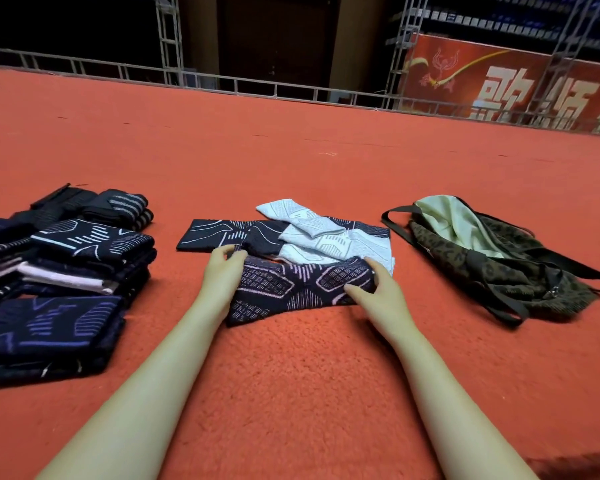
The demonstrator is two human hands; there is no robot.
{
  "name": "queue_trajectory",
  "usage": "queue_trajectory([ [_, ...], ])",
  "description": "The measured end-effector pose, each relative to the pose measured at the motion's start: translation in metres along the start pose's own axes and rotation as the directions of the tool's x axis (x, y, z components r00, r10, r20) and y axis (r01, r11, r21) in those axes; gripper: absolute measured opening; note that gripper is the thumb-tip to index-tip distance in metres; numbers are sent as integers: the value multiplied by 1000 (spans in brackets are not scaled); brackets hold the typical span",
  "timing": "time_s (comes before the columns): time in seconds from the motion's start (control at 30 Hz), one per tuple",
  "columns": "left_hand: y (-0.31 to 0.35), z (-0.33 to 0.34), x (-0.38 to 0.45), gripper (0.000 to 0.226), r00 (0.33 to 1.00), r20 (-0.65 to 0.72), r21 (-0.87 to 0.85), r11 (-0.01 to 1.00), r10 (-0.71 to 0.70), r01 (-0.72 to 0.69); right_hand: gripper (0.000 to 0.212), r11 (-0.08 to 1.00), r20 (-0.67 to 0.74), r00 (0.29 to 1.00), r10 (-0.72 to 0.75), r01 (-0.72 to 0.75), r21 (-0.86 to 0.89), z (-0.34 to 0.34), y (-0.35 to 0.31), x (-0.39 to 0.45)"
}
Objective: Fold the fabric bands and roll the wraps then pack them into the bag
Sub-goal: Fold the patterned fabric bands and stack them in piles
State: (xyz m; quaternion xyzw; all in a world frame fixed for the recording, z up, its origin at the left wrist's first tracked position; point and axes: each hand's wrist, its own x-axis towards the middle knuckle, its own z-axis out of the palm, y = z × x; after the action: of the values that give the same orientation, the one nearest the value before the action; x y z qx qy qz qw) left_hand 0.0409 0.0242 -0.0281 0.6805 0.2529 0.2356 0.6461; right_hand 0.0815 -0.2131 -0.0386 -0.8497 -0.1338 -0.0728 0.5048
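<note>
**Two bare hands hold a dark patterned band on a red carpet**

A red carpet (291,161) fills the view, seen from above and behind the person's arms. Both bare forearms reach forward from the bottom edge, from about 7 and 5 o'clock, toward the centre.

At 9 o'clock lies a large stack of folded dark bands (84,261) with pale line patterns, some navy, some black. At 3 o'clock lies the bag (492,268), olive with a dark mottled print, slumped on its side, its pale lining showing at the open mouth and its black straps trailing on the carpet.

At the centre lies a dark band with a lilac lattice pattern (291,289), stretched flat between the hands. Just beyond it, toward 12 o'clock, a white band (323,237) is draped over another dark navy band (222,233).

The left hand (222,271) lies palm down on the left end of the lattice band, fingers curled over its far edge and grasping it. The right hand (378,289) clasps the right end, thumb on the near side and fingers curved round the far corner.
</note>
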Motion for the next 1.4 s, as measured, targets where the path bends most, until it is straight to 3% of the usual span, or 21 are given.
queue_trajectory([
  [0.03, -1, 1, 0, 41, 999, 32, 89, 996, 19, -22, 59, 999, -14, 1000, -13, 12, -31, 1, 1, 1],
  [0.1, -3, 3, -2, 48, 990, 110, 230, 967, 89, -112, 53, 998, -68, 998, -2, 7, 65, 1, -1, 2],
  [0.27, -5, 6, -3, 54, 973, 157, 135, 972, 169, -191, 43, 927, -214, 972, 102, -15, 375, -4, -3, 5],
  [0.33, -10, 6, 0, 54, 957, 136, 277, 918, 255, -283, 47, 918, -218, 959, 181, -86, 386, -5, -1, 5],
  [0.43, -17, 8, -3, 48, 900, 104, 594, 700, 422, -397, 56, 985, -240, 957, 164, -148, 84, -1, 6, 5],
  [0.5, -15, 16, -13, 41, 827, 162, 618, 598, 539, -510, 61, 987, -219, 975, 39, -72, -145, 4, 6, 1],
  [0.53, -14, 20, -18, 38, 784, 233, 593, 555, 576, -584, 63, 983, -211, 978, 7, -46, -178, 7, 5, 1],
  [0.63, -19, 35, -34, 37, 712, 497, 565, 438, 496, -699, 55, 1000, -259, 966, 14, -12, 9, 6, -4, 0],
  [0.73, -27, 43, -38, 42, 729, 603, 652, 328, 323, -684, 36, 973, -251, 967, -37, 92, 213, 7, -12, -2],
  [0.83, -26, 42, -35, 39, 747, 575, 621, 417, 334, -664, 23, 969, -169, 973, -159, 187, 161, 18, -19, -7],
  [0.97, -21, 40, -27, 43, 833, 386, 495, 672, 398, -550, 5, 926, 79, 931, -355, 362, -109, 39, -22, -13],
  [1.07, -16, 36, -24, 43, 897, 292, 371, 825, 331, -426, 30, 919, 235, 920, -314, 357, -169, 43, -21, -12],
  [1.13, -16, 35, -25, 40, 888, 319, 383, 812, 330, -440, 33, 948, 214, 942, -257, 289, -134, 41, -19, -11],
  [1.2, -19, 36, -27, 40, 857, 367, 440, 745, 361, -502, 29, 918, 176, 940, -293, 328, -224, 42, -12, -9],
  [1.27, -21, 37, -27, 42, 841, 391, 497, 683, 374, -535, 40, 884, 222, 936, -274, 336, -326, 42, -9, -8],
  [1.4, -19, 34, -28, 46, 804, 399, 536, 599, 441, -595, 53, 901, 338, 928, -155, 273, -336, 39, -12, -5],
])
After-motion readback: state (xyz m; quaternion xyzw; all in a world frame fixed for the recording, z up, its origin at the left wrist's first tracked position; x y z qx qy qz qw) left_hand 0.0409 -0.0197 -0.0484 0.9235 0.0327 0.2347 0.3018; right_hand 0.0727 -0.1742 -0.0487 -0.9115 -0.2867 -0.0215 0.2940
